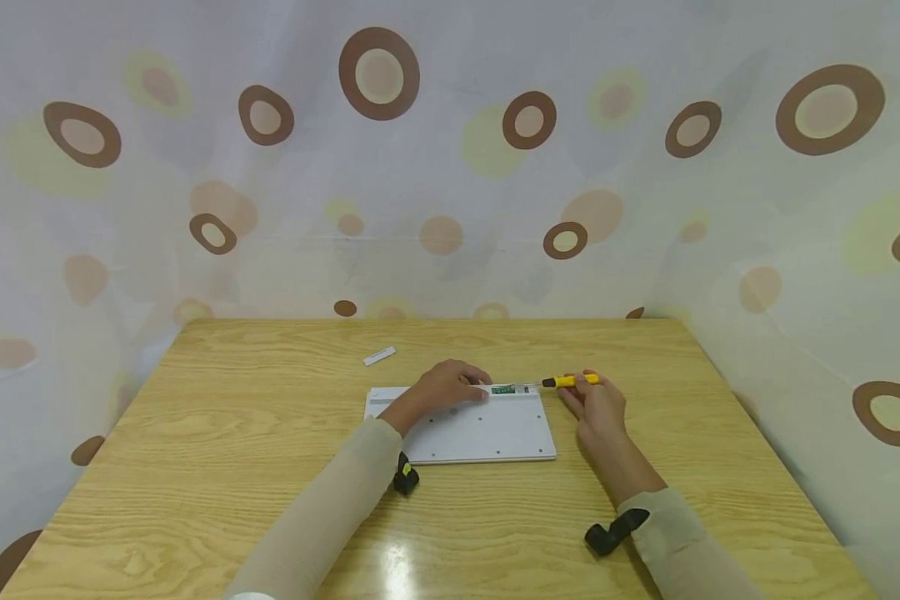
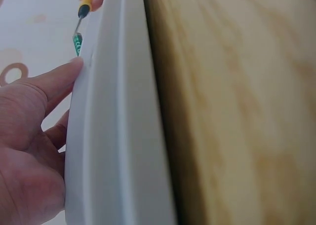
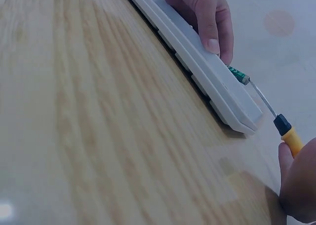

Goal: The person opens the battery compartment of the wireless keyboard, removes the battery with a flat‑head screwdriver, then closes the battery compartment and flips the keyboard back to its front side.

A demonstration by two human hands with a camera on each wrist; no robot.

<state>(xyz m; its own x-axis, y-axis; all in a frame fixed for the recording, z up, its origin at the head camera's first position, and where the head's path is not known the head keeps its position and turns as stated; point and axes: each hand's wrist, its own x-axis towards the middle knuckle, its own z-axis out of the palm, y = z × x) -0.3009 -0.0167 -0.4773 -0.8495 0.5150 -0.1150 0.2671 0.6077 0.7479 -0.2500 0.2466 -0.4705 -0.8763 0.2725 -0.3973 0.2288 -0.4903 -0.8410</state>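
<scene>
A white keyboard (image 1: 487,433) lies face down on the table, keys showing under its edge in the right wrist view. Along its far ridge a slot is uncovered, and a green battery (image 3: 239,75) shows there. My left hand (image 1: 446,384) grips that ridge, thumb on the near side and fingers over the back; the thumb tip (image 2: 76,62) is close to the battery. In my right hand (image 1: 600,408) is a screwdriver with a yellow and black handle (image 1: 570,381). Its thin metal shaft (image 3: 263,97) points left, the tip right at the battery's end.
A small white strip, like a battery cover (image 1: 379,357), lies on the wooden table (image 1: 217,433) beyond the keyboard's left part. A patterned cloth (image 1: 435,183) hangs behind the table's back edge and along both sides. Black wrist cameras (image 1: 607,536) sit on both forearms.
</scene>
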